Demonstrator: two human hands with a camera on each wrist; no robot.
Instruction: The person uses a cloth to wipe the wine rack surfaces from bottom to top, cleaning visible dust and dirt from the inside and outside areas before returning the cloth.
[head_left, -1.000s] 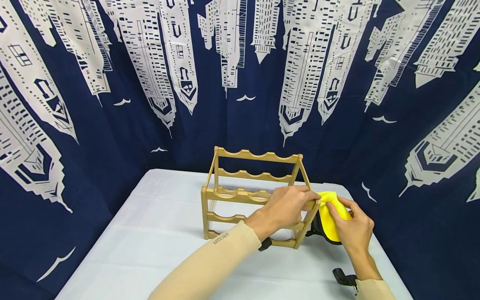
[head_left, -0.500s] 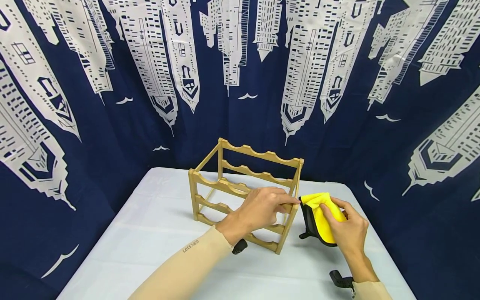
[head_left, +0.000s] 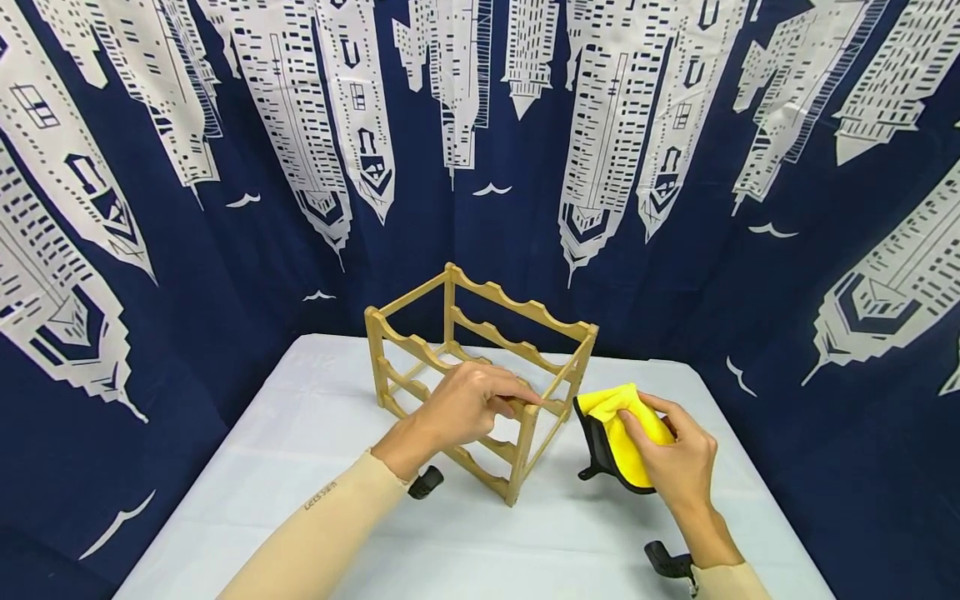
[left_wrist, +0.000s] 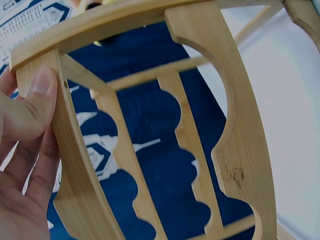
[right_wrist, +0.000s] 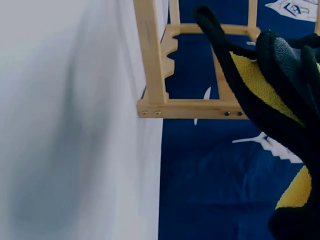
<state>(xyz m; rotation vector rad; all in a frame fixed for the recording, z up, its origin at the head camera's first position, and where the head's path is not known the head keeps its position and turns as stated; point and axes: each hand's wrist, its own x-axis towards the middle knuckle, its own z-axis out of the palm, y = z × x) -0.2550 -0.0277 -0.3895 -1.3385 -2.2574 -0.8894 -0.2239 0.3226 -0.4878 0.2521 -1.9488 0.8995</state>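
A light wooden rack point(head_left: 522, 454) with scalloped rails stands angled on the table in the head view, one corner post facing me. My left hand point(head_left: 459, 408) grips its upper front rail close to that corner. In the left wrist view, the thumb point(left_wrist: 42, 82) presses one face of the wood, the other fingers behind it. Just right of the rack, my right hand point(head_left: 678, 462) holds a bunched yellow cloth point(head_left: 628, 437) with black edging and a dark underside. Folds of the cloth point(right_wrist: 267, 90) fill the right side of the right wrist view; the hand itself is hidden there.
White cloth covers the table point(head_left: 300, 417). Behind and around it hangs a navy curtain point(head_left: 480, 233) printed with white buildings and birds. Black wrist-worn devices, such as the right one point(head_left: 667, 560), stick out below both hands.
Under my left hand the rack has turned, its near right corner swinging left and its left end moving back. My right hand has shifted slightly left with the cloth.
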